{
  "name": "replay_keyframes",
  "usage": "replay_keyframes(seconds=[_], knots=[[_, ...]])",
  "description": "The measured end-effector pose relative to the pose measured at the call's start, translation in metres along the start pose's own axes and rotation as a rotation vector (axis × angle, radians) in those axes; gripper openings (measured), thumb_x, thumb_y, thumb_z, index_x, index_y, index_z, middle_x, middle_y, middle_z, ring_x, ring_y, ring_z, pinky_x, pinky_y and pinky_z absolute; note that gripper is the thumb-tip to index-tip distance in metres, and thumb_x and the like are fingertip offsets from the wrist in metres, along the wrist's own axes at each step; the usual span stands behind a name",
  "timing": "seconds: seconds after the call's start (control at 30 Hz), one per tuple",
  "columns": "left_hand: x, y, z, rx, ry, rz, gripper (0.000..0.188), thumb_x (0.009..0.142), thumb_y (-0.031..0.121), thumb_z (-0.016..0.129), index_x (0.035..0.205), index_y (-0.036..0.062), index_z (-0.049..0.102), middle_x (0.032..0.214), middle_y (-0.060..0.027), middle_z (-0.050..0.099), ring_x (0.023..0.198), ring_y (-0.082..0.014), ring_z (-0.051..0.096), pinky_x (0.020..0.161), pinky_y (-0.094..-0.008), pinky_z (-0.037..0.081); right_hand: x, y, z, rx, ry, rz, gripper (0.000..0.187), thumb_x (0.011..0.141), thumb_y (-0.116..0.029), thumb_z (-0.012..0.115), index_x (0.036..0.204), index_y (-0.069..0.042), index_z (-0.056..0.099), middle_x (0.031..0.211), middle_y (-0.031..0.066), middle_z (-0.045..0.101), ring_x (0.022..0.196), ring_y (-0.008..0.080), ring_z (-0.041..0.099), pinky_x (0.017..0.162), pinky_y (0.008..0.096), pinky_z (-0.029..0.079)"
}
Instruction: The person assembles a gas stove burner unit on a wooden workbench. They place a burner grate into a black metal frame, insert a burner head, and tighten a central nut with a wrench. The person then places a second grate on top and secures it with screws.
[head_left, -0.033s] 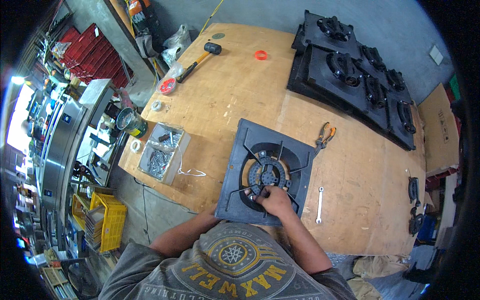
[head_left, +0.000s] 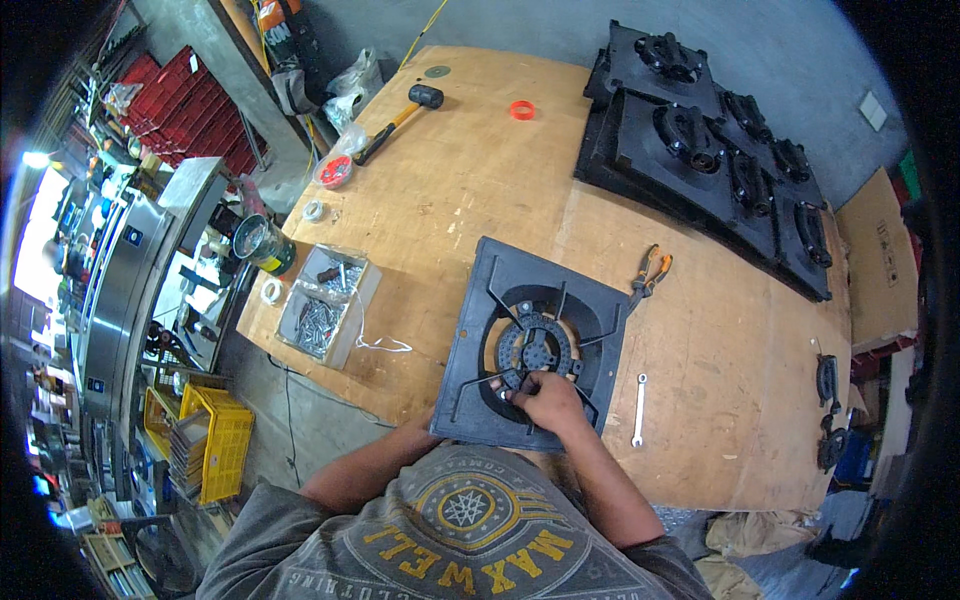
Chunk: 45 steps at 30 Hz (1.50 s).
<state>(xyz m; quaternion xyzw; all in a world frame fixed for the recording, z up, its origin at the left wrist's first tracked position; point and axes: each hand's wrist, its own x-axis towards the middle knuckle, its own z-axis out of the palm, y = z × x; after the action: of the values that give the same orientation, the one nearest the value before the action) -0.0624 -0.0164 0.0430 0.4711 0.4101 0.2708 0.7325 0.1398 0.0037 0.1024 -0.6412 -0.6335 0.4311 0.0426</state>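
A black square gas stove top (head_left: 466,350) with a round burner (head_left: 538,350) in its middle lies at the near edge of the wooden table. Over the near side of the burner opening, my right hand (head_left: 550,403) is closed, thumb and fingers pinched together. A small shiny piece shows at its fingertips, too small to name. My left forearm (head_left: 400,447) runs beneath the stove top's near left corner, which hides most of that hand. What seems a fingertip of it shows through the opening; its grip is hidden.
Right of the stove top lie pliers (head_left: 650,275) and a wrench (head_left: 640,410). A box of bolts (head_left: 365,305), a dark cup (head_left: 262,245) and a mallet (head_left: 400,122) are to the left. More black stove tops (head_left: 650,140) lean at the back right; an orange ring (head_left: 522,110) lies far off.
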Motion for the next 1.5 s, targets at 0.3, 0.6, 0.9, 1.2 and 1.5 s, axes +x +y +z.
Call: replay_keyframes(seconds=[0.3, 0.6, 0.9, 1.2, 1.5], knots=[[-0.001, 0.0, -0.001, 0.005, -0.009, 0.002, 0.067, 0.08, 0.04, 0.077, 0.13, 0.0017, 0.055, 0.116, -0.0168, 0.066, 0.108, -0.0276, 0.061, 0.093, -0.0407, 0.047, 0.002, -0.002, -0.003, -0.029, 0.013, -0.01, 0.047, 0.074, -0.046, 0.076, 0.088, -0.002, 0.07, 0.09, 0.0216, 0.069, 0.09, 0.0385, 0.067, 0.079, 0.0453, 0.052], [-0.045, -0.011, -0.02, 0.09, 0.113, 0.085, 0.068, 0.079, 0.04, 0.077, 0.131, 0.0016, 0.055, 0.118, -0.0168, 0.065, 0.109, -0.0275, 0.061, 0.094, -0.0405, 0.046, 0.0, -0.012, -0.003, -0.04, -0.014, -0.016, 0.048, 0.075, -0.042, 0.076, 0.099, 0.0, 0.069, 0.1, 0.0246, 0.068, 0.097, 0.0388, 0.065, 0.085, 0.0443, 0.05], [-0.029, -0.098, -0.037, 0.486, 0.127, 0.38, 0.092, 0.07, 0.042, 0.086, 0.139, -0.0007, 0.042, 0.14, -0.0116, 0.051, 0.126, -0.0229, 0.047, 0.105, -0.0404, 0.037, -0.005, 0.002, 0.004, -0.109, 0.129, -0.104, 0.033, 0.08, -0.024, 0.073, 0.098, 0.003, 0.071, 0.095, 0.0251, 0.07, 0.09, 0.037, 0.067, 0.087, 0.0422, 0.049], [0.004, -0.127, -0.032, 0.049, -0.034, 0.534, 0.089, 0.072, 0.035, 0.088, 0.141, 0.0041, 0.042, 0.138, -0.0088, 0.054, 0.123, -0.02, 0.048, 0.105, -0.042, 0.04, 0.011, 0.008, 0.007, -0.099, 0.037, -0.102, 0.036, 0.081, -0.022, 0.074, 0.103, 0.006, 0.069, 0.097, 0.0232, 0.071, 0.089, 0.0335, 0.066, 0.084, 0.0405, 0.049], [0.009, -0.146, -0.034, -0.062, -0.025, 0.497, 0.09, 0.071, 0.033, 0.089, 0.142, 0.0041, 0.041, 0.139, -0.0087, 0.053, 0.124, -0.0195, 0.048, 0.105, -0.0418, 0.04, 0.003, 0.003, 0.003, -0.132, 0.056, -0.131, 0.038, 0.08, -0.023, 0.074, 0.104, 0.006, 0.069, 0.098, 0.0231, 0.071, 0.09, 0.0353, 0.066, 0.086, 0.041, 0.049]])
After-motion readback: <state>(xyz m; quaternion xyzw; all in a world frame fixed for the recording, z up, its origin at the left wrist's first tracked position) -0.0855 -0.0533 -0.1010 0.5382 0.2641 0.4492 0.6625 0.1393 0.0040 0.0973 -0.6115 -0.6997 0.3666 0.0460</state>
